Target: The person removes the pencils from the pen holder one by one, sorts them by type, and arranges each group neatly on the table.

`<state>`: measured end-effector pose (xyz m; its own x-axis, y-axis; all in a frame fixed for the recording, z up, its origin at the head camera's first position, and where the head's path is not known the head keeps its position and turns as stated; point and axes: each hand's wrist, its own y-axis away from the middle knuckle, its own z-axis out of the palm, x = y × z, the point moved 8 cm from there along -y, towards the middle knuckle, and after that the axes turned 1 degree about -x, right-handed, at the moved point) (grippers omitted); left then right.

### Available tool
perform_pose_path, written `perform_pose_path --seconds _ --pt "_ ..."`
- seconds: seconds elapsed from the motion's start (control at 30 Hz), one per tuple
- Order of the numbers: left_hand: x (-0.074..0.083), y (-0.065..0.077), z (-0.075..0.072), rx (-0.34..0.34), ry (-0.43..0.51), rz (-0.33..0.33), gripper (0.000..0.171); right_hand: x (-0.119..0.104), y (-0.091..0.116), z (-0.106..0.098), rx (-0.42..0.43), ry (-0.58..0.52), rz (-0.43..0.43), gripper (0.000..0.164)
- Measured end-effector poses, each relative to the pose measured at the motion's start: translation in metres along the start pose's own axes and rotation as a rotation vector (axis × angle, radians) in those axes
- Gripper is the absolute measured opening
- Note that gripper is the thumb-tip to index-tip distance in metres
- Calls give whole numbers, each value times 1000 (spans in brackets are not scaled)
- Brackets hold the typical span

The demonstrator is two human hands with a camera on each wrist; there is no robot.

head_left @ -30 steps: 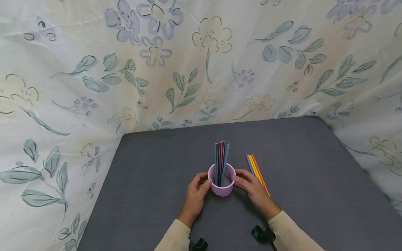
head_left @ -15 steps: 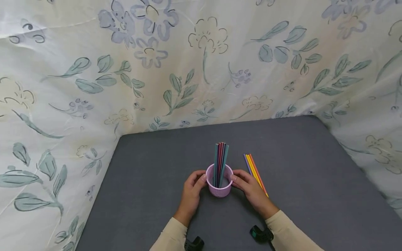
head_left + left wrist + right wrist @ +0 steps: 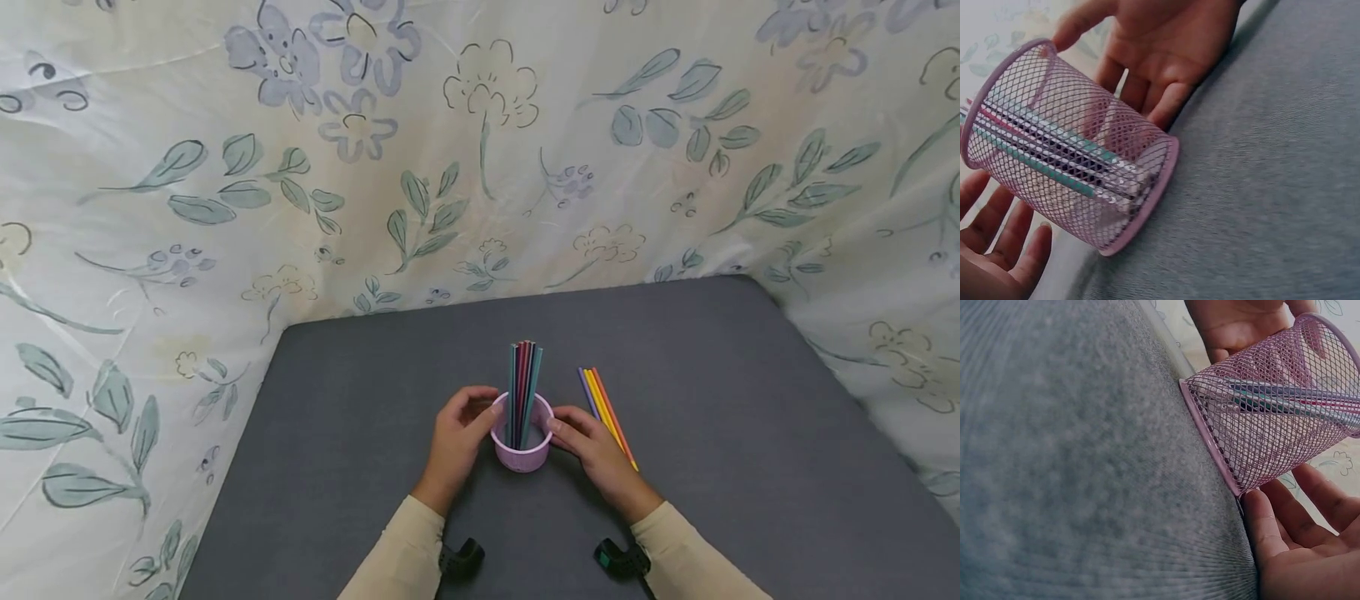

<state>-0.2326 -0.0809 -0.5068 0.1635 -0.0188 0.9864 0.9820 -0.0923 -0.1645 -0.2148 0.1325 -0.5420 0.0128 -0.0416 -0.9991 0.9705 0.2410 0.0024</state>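
Note:
A pink mesh pencil cup (image 3: 522, 461) stands on the grey table between the two hands. Teal, dark and red coloured pencils (image 3: 525, 375) stand upright in it, and their lower ends show through the mesh in both wrist views. My right hand (image 3: 600, 458) holds the cup's right side, thumb at the rim and fingers along the wall. On the other side is my left hand (image 3: 453, 446), its thumb by the rim and its fingers raised and loosely bent. In the left wrist view, the left fingers (image 3: 1010, 240) are spread beside the mesh.
Purple, yellow and orange coloured pencils (image 3: 603, 404) lie side by side on the grey table (image 3: 375, 400), just beyond the right hand. A floral cloth (image 3: 360, 208) hangs behind the table and along its sides. Black devices (image 3: 461, 560) sit at both wrists.
The left fingers have lifted away from the cup's side, and the left hand has shifted slightly upward. The right hand and the cup keep nearly the same place; the view has drifted slightly.

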Motion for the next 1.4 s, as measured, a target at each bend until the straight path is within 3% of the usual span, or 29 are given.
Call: perform_pose_path --seconds 0.63,1.07,1.4 --pt "24 -24 14 -22 -82 19 30 -1 1 3 14 11 19 38" --pt "31 -27 12 -5 -90 54 21 -1 0 2 18 7 42 40" --pt "40 -29 8 26 -45 101 21 -2 1 1 17 0 23 38"
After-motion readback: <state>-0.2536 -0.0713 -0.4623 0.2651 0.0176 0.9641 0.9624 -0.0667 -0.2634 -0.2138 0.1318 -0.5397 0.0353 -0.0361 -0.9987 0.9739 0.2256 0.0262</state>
